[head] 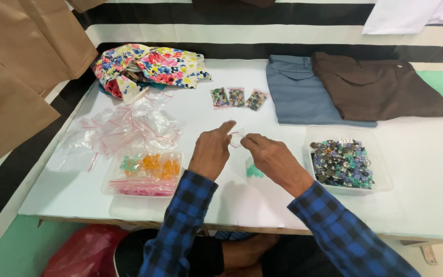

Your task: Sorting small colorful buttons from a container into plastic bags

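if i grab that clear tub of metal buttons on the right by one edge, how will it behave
The clear tub looks thin-walled, so it would probably flex. Its heap of metal buttons likely makes it heavy for its size. Tilted, the loose buttons would probably slide and spill, since no lid shows.

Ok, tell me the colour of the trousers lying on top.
Dark brown trousers, over the blue-grey pair; head view.

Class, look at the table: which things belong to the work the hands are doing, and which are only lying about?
In use:
left hand
right hand
small clear bag held between both
green pieces
tray of buttons
pile of clear bags

Lying about:
blue trousers
brown trousers
floral cloth
red bag
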